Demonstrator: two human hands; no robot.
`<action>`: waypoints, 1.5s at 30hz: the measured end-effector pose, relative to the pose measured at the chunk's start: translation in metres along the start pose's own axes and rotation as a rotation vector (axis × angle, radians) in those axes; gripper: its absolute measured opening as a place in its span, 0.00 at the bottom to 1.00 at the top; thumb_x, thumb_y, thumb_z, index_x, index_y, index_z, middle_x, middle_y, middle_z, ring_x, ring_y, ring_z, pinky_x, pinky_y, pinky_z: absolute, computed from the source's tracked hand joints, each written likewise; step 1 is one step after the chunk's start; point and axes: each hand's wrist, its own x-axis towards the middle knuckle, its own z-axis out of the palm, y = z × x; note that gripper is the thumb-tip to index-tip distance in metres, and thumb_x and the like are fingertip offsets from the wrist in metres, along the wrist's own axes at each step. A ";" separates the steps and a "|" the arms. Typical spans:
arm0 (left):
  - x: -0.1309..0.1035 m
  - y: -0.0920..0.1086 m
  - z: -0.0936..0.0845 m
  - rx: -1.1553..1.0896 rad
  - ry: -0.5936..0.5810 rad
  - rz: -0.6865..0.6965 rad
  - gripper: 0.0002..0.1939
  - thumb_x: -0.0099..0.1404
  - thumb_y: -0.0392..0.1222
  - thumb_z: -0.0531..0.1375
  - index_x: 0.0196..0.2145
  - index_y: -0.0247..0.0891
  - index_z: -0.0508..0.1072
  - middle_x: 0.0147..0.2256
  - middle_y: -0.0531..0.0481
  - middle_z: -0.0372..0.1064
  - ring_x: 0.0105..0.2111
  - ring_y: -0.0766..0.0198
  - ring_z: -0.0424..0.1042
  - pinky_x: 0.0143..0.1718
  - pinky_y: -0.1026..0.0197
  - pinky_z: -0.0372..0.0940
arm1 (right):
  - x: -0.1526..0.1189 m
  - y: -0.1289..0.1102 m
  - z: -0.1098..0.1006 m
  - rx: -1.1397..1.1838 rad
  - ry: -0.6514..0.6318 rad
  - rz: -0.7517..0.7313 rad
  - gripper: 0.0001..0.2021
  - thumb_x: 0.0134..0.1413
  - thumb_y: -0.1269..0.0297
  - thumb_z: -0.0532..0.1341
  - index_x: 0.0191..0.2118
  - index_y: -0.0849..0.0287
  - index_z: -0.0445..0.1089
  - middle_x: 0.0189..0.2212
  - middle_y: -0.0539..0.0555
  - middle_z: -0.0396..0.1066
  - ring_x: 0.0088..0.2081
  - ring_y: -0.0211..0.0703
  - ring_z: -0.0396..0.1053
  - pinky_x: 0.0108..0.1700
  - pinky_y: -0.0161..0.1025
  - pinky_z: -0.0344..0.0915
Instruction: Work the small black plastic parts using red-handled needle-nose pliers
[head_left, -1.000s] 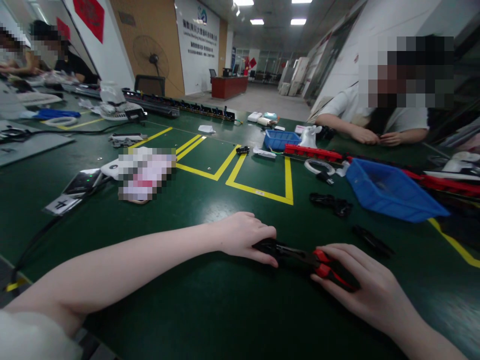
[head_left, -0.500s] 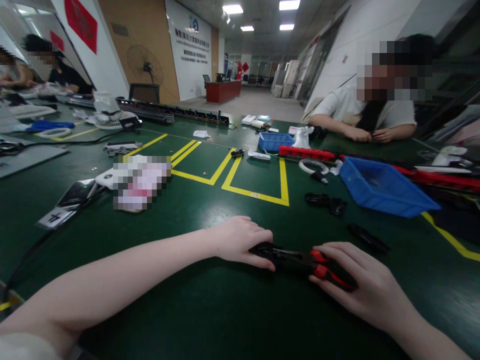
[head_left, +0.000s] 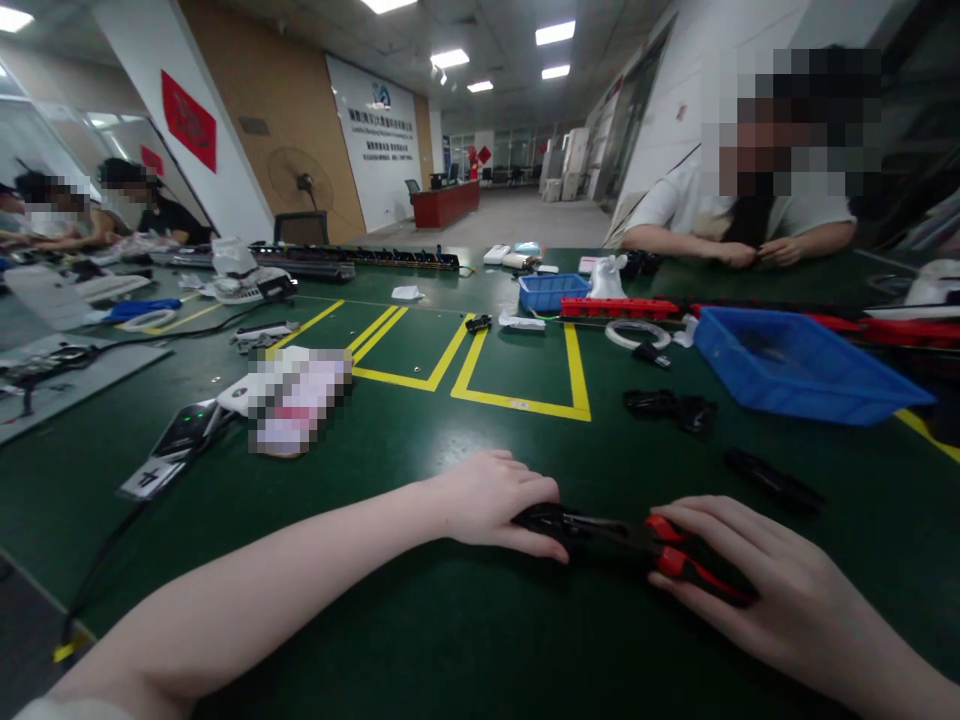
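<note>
Red-and-black-handled pliers (head_left: 670, 545) are in my right hand (head_left: 780, 570), its fingers and thumb closed around the handles. Their metal jaws point left and reach a dark black piece (head_left: 551, 522), possibly a bundled cable. That black piece is pinched between the thumb and fingers of my left hand (head_left: 491, 500). Its far end is hidden by the hand, and its exact kind does not show. Both hands are low over the green table (head_left: 420, 620). To the right lie a black bundle (head_left: 671, 408) and a long black item (head_left: 776, 480).
A large blue bin (head_left: 802, 375) and a smaller blue bin (head_left: 553, 292) stand beyond my right hand. Red strips (head_left: 619, 308) run along the back right. A blurred-out phone-like object (head_left: 300, 410) lies at left beside a cabled device (head_left: 187, 428). A person (head_left: 735, 225) sits opposite.
The view has tilted and shifted slightly, so both hands appear a little farther right and lower. My grips on the pliers and the black piece look the same.
</note>
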 end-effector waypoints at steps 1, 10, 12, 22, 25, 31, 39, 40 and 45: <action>0.000 0.000 0.000 -0.001 -0.002 0.001 0.25 0.67 0.65 0.55 0.40 0.37 0.69 0.32 0.50 0.72 0.31 0.61 0.72 0.35 0.61 0.60 | 0.000 -0.001 -0.001 0.000 0.004 0.004 0.21 0.54 0.55 0.64 0.52 0.54 0.68 0.42 0.56 0.75 0.38 0.46 0.76 0.36 0.40 0.76; 0.000 -0.001 0.002 0.017 -0.015 0.043 0.24 0.69 0.64 0.53 0.39 0.37 0.69 0.32 0.50 0.72 0.32 0.61 0.72 0.35 0.60 0.59 | -0.004 -0.003 0.000 0.017 0.033 0.034 0.20 0.54 0.55 0.64 0.52 0.54 0.69 0.43 0.56 0.76 0.40 0.47 0.75 0.39 0.41 0.75; 0.000 -0.001 0.002 0.005 -0.016 0.042 0.24 0.69 0.63 0.53 0.39 0.38 0.68 0.33 0.50 0.71 0.32 0.61 0.71 0.35 0.61 0.59 | -0.006 -0.003 0.002 0.045 0.012 0.063 0.20 0.55 0.54 0.64 0.52 0.53 0.69 0.43 0.56 0.75 0.41 0.47 0.75 0.40 0.42 0.74; -0.001 0.002 0.002 -0.039 -0.030 -0.021 0.22 0.66 0.62 0.57 0.39 0.38 0.68 0.34 0.52 0.70 0.30 0.64 0.68 0.35 0.62 0.57 | 0.002 -0.006 -0.002 0.101 -0.129 0.137 0.23 0.54 0.53 0.64 0.54 0.53 0.68 0.46 0.57 0.74 0.45 0.48 0.73 0.44 0.45 0.72; -0.001 0.004 0.002 -0.036 -0.039 -0.037 0.21 0.67 0.61 0.57 0.39 0.37 0.68 0.34 0.52 0.70 0.31 0.63 0.67 0.35 0.61 0.57 | 0.006 -0.009 -0.004 0.132 -0.181 0.185 0.22 0.54 0.53 0.64 0.53 0.55 0.69 0.46 0.58 0.74 0.45 0.49 0.72 0.45 0.47 0.71; -0.001 0.005 0.003 -0.082 -0.072 -0.084 0.21 0.67 0.61 0.57 0.39 0.38 0.68 0.34 0.52 0.70 0.32 0.62 0.68 0.36 0.60 0.57 | 0.011 -0.015 -0.010 0.212 -0.265 0.272 0.23 0.55 0.52 0.63 0.53 0.56 0.68 0.48 0.60 0.71 0.49 0.52 0.69 0.51 0.52 0.68; 0.002 0.006 0.008 -0.147 -0.059 -0.113 0.21 0.66 0.62 0.57 0.37 0.39 0.67 0.34 0.51 0.70 0.32 0.61 0.68 0.36 0.60 0.56 | 0.012 -0.016 -0.018 0.310 -0.373 0.397 0.26 0.51 0.54 0.66 0.55 0.57 0.67 0.51 0.60 0.68 0.53 0.53 0.65 0.55 0.52 0.63; 0.002 0.006 0.009 -0.149 -0.054 -0.116 0.21 0.66 0.62 0.56 0.37 0.39 0.67 0.33 0.51 0.70 0.32 0.61 0.68 0.36 0.60 0.56 | 0.012 -0.016 -0.018 0.319 -0.377 0.405 0.26 0.50 0.54 0.66 0.55 0.58 0.68 0.51 0.60 0.68 0.53 0.53 0.64 0.55 0.52 0.63; 0.001 0.010 0.010 -0.113 -0.057 -0.131 0.20 0.66 0.61 0.57 0.38 0.39 0.67 0.33 0.51 0.68 0.32 0.60 0.67 0.35 0.59 0.55 | 0.014 -0.018 -0.020 0.341 -0.369 0.438 0.27 0.48 0.55 0.68 0.54 0.59 0.68 0.51 0.59 0.68 0.53 0.53 0.63 0.56 0.52 0.61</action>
